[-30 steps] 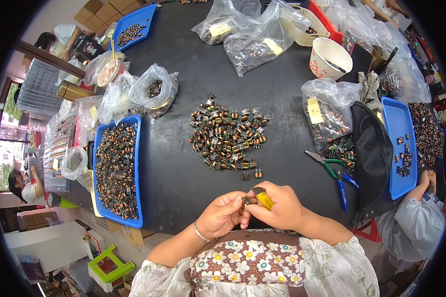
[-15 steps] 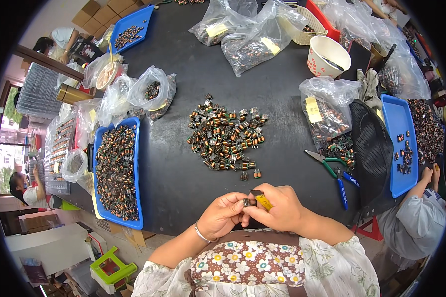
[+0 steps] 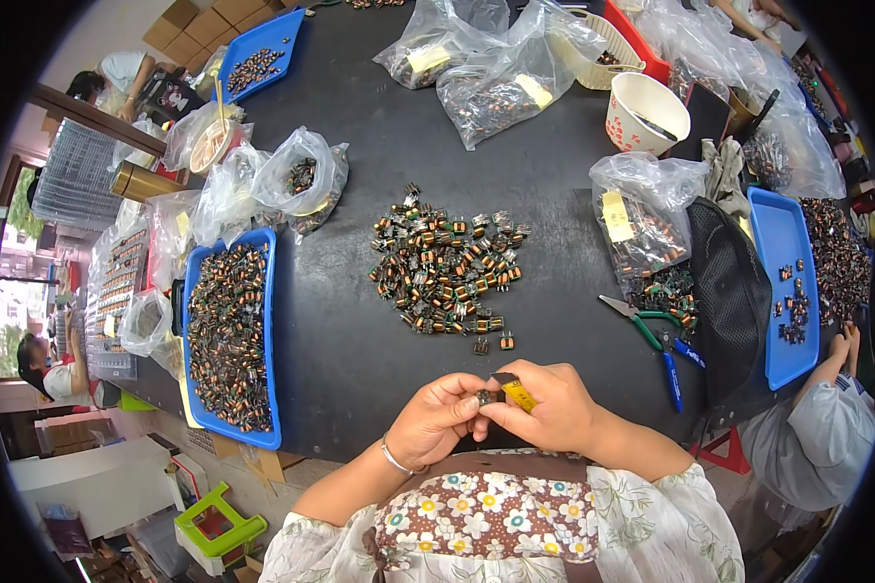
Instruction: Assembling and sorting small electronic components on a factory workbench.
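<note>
Near the table's front edge, my left hand [image 3: 440, 413] pinches a small wire-wound coil component [image 3: 484, 396] between thumb and fingers. Close against it, my right hand [image 3: 544, 408] grips a short yellow utility knife [image 3: 516, 392] with a dark end, which points toward the component. Both hands touch or nearly touch around the part, so its lower side is hidden. Beyond them spreads a loose pile of coil components [image 3: 447, 262], copper-coloured with black bases and metal pins. A single coil component [image 3: 507, 341] lies a little apart at the pile's near side.
A blue tray [image 3: 276, 340] full of components stands on the left, beside open plastic bags [image 3: 301, 180]. To the right lie green-handled pliers [image 3: 642, 319], blue-handled cutters [image 3: 672, 379], a black mesh bag [image 3: 729, 301] and another blue tray [image 3: 793, 360]. Co-workers sit at both sides.
Both hands keep their grip on the component and knife with hardly any movement. The whole view has shifted very slightly.
</note>
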A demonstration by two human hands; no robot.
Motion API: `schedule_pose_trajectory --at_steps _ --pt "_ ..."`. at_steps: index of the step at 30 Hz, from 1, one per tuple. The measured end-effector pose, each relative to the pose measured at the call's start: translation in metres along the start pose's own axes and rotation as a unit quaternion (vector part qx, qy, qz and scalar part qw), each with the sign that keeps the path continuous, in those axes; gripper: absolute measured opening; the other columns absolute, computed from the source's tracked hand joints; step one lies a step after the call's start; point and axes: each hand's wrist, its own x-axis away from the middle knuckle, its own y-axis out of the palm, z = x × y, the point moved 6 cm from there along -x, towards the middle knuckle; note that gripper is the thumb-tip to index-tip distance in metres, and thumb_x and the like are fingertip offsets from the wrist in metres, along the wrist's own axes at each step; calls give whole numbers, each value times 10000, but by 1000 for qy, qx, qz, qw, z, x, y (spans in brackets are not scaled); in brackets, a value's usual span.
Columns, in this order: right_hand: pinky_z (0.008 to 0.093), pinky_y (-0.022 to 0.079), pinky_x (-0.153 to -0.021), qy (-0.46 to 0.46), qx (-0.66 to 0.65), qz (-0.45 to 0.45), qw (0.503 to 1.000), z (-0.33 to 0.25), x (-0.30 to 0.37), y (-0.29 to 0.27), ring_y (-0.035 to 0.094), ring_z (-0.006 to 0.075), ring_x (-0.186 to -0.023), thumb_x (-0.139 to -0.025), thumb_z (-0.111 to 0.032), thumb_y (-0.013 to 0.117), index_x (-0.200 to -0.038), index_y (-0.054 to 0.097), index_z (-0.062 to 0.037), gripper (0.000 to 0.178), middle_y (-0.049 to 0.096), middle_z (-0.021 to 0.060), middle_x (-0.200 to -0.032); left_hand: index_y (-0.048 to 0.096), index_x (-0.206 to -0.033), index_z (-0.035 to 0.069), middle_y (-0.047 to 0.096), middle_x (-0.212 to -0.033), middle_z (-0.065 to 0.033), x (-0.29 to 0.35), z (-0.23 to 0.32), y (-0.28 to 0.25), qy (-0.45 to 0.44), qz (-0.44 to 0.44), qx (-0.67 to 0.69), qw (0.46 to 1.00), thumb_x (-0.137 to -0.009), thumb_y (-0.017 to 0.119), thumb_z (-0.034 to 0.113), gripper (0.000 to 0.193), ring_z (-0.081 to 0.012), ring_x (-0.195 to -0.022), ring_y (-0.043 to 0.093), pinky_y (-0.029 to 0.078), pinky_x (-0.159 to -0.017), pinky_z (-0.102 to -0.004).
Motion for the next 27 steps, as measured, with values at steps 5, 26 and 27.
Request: schedule_pose_trajectory --at_steps 5,26,27 --pt "291 481 -502 -6 -24 12 1000 0 0 -1 629 239 -568 -713 -103 703 -845 550 -7 223 618 118 -667 544 -1003 16 591 -920 -71 0 8 1 56 53 -47 996 -848 565 58 162 -127 -720 558 484 -648 -254" --pt "299 474 -492 -56 3 40 998 -3 1 -7 614 240 -542 -686 -83 703 -792 560 -29 186 622 84 -666 528 -974 7 585 -953 -117 4 21 5 187 92 -210 955 -828 562 -7 150 -139 -760 571 490 -667 -253" --pt "311 467 -481 -60 25 53 997 -2 0 -10 607 245 -537 -707 -116 688 -810 556 -33 187 616 87 -660 515 -965 10 584 -924 -140 3 20 4 184 99 -189 960 -832 567 21 144 -156 -728 575 489 -646 -264"
